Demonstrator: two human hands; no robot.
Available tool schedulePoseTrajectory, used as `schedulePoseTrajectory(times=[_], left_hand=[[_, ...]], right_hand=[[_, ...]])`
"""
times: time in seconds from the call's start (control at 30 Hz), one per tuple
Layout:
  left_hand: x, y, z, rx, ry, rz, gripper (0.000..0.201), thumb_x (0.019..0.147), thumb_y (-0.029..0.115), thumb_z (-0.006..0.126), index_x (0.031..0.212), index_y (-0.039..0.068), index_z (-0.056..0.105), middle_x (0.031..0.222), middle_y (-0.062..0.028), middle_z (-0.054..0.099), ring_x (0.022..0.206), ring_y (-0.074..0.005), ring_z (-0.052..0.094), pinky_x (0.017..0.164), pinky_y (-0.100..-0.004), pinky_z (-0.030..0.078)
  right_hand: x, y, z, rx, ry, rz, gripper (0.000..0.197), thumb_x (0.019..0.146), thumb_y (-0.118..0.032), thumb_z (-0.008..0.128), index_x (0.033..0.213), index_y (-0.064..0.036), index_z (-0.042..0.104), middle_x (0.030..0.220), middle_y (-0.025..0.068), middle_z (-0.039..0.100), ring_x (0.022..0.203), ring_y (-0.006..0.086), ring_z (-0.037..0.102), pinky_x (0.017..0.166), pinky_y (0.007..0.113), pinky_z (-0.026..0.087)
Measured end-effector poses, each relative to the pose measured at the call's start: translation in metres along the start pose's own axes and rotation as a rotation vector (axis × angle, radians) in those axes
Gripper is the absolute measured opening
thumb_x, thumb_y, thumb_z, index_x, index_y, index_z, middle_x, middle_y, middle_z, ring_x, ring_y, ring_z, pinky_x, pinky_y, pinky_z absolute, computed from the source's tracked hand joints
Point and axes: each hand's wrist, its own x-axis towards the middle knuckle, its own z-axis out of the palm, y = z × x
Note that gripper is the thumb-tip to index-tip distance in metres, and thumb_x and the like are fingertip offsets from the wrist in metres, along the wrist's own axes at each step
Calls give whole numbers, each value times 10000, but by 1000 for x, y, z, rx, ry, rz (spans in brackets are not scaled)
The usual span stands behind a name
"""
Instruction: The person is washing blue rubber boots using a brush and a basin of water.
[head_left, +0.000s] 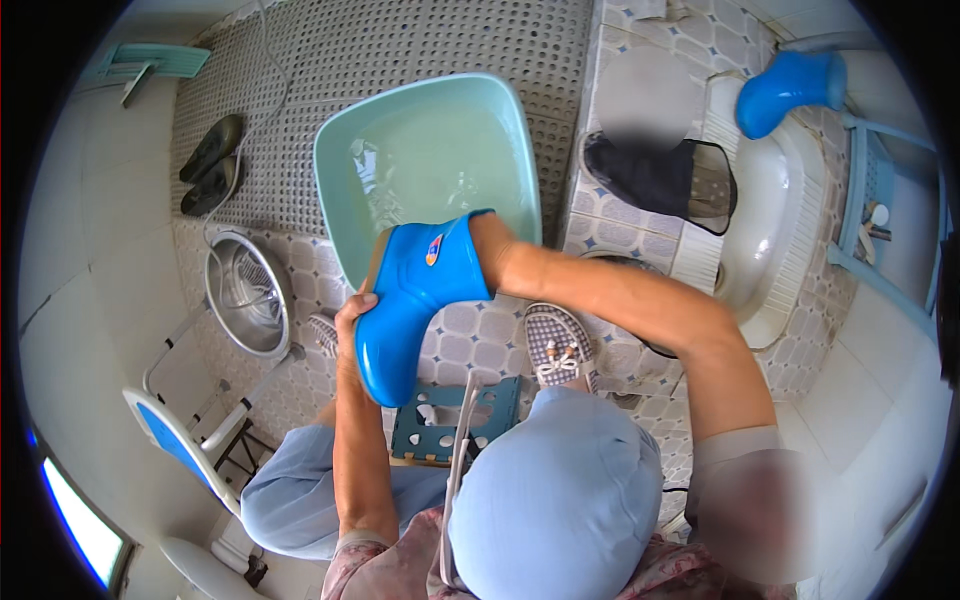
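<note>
A shiny blue rain boot (410, 265) is held tilted over the near edge of a pale green square basin (328, 215) of water. Its toe points down toward me and its opening faces right. My left hand (352, 318) is closed around the sole side near the toe, thumb on the upper. From the right, my right hand (492, 250) reaches into the boot's opening; its fingers are hidden inside. A second blue boot (790, 90) lies on its side at the far right, by the squat toilet (765, 240).
A steel basin (283, 325) with a hose stands at left, near dark shoes (212, 165) on a perforated mat (300, 60). Close to my feet is a teal plastic stool (410, 430). A black bag-like item (640, 175) lies right; a blue rack (855, 190) stands by the wall.
</note>
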Motion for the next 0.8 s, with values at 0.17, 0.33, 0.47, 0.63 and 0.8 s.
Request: schedulePoseTrajectory(times=[0.17,0.33,0.47,0.63,0.8], left_hand=[[-9,4,18,-110,-91,61,757,711,358,567,1335,-59,468,1087,-218,657,875,-319,682,765,-403,590],[6,-2,32,-10,-133,32,749,716,325,569,1359,-42,452,1117,-219,645,890,-340,677,832,-398,574],[-8,-3,9,-101,-119,54,765,719,278,563,1411,-14,418,1204,-223,610,999,-328,650,902,-391,544],[0,-7,10,-37,-84,16,786,720,254,556,1447,3,396,1262,-211,587,1065,-333,626,955,-398,520],[1,1,25,-126,-250,-13,776,735,225,535,1468,27,375,1276,-214,576,1060,-340,631,930,-417,535]], right_hand=[[-14,-49,7,319,442,-380,304,854,-285,648,1064,-66,655,1101,155,662,988,333,631,840,395,518],[23,54,74,475,204,-107,337,812,-399,647,931,-93,722,1010,200,696,935,334,672,783,396,534],[-11,-24,29,327,358,-332,342,888,-298,602,1128,-62,659,1220,222,620,1065,349,622,882,407,503],[-4,11,-5,-45,-107,17,341,826,-409,642,942,-99,726,1024,184,705,886,343,685,748,432,536],[6,11,90,183,385,-171,287,862,-308,602,1033,-108,717,1120,193,682,1009,340,660,865,417,534]])
